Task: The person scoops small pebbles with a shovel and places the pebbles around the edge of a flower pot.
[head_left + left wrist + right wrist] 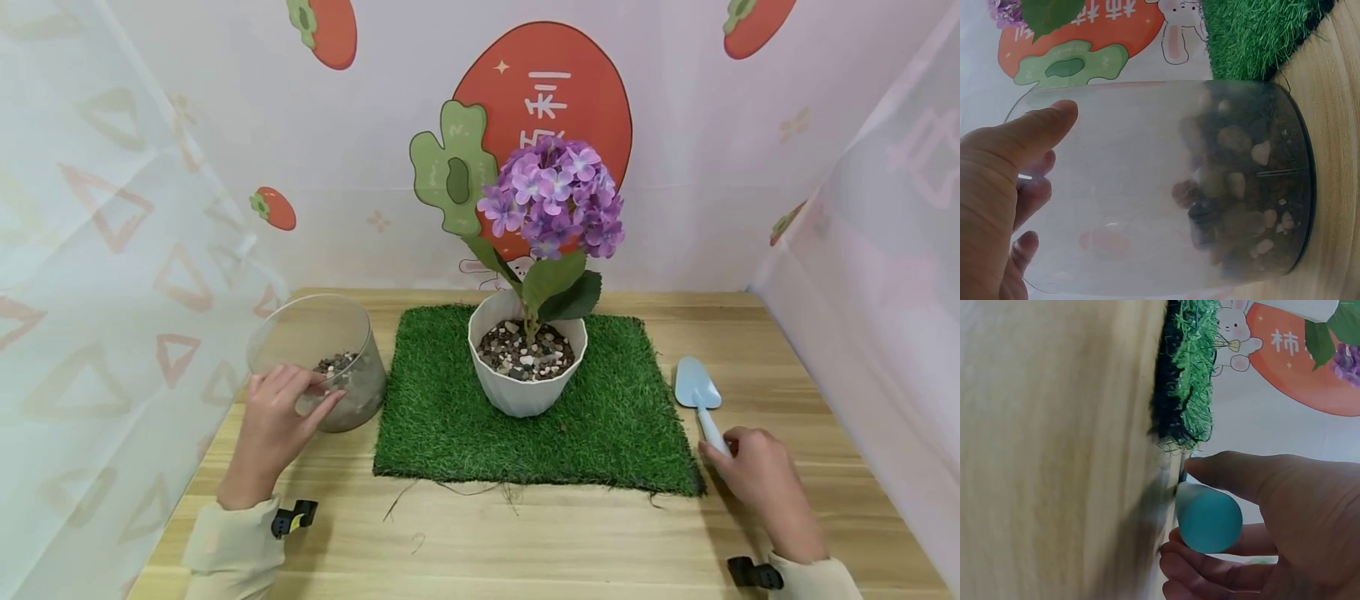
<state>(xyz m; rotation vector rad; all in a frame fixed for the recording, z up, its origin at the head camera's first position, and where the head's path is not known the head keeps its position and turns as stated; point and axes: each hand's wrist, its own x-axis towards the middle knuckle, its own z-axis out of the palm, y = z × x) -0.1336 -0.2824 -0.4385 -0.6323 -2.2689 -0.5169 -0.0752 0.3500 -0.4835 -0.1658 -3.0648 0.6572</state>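
My left hand (277, 425) holds the rim of a clear container (1122, 231), with the thumb (1041, 134) on the near side of its wall and fingers across the rim. Pebbles and dark soil (1241, 206) lie in the container's bottom. At the right, my right hand (761, 475) grips the handle of a light blue trowel (693, 387), whose blade points away on the table. The handle's round end (1210, 522) shows between thumb and fingers in the right wrist view. A white pot (517, 396) stands upright between the hands, with a purple hydrangea (555, 196) in pebbly soil.
Under the pot lies a green artificial grass mat (457, 442) on the wooden table (480, 542). A few loose dark strands (401, 497) lie before its front edge. Printed cloth walls (675, 208) close off the back and both sides.
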